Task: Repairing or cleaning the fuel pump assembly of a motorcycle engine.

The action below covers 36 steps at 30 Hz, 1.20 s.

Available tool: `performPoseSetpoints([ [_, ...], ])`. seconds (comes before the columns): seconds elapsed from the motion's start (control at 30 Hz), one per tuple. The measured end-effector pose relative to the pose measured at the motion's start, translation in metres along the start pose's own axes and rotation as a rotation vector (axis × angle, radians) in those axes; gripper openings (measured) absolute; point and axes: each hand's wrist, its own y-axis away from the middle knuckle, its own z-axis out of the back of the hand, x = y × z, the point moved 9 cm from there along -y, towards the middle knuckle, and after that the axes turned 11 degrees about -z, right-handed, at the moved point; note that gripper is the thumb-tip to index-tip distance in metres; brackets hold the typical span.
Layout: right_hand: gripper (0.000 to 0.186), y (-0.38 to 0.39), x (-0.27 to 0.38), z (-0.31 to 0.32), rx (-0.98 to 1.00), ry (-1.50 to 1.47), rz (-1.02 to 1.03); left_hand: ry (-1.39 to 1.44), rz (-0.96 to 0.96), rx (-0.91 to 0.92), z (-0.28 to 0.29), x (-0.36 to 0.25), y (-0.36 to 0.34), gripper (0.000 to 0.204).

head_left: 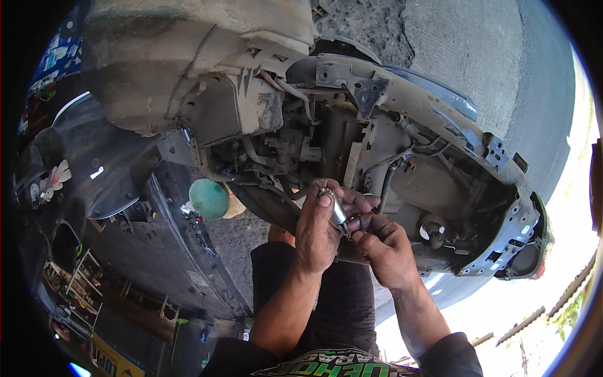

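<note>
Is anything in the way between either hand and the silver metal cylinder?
Nothing visible: the left hand holds the silver metal cylinder, and the right hand is right at its narrow lower end, with no other object between.

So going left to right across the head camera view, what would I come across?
White fan blades → round green thing → silver cylinder → right hand → metal bracket with holes. The left hand is left out, as it overlaps the cylinder.
</note>
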Motion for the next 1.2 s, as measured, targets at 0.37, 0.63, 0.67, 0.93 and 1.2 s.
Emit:
performPoseSetpoints([
  [0.37,0.028,0.000,0.005,-0.005,0.073,0.077,0.048,0.285,0.125,-0.233,0.028,0.007,0.004,0.035],
  [0.63,0.015,0.001,0.003,-0.007,-0.196,0.323,0.220,0.391,0.061,-0.315,0.050,0.004,0.013,0.030],
  [0.67,0.015,0.004,0.007,-0.009,-0.267,0.437,0.250,0.391,0.057,-0.318,0.048,0.004,0.015,0.030],
  [0.93,0.014,0.006,0.016,-0.049,-0.348,0.903,0.483,0.453,0.042,-0.380,0.061,-0.008,0.024,0.030],
  [1.2,0.008,0.000,-0.014,-0.029,-0.313,0.555,0.325,0.536,0.059,-0.339,0.061,0.010,0.027,0.028],
])
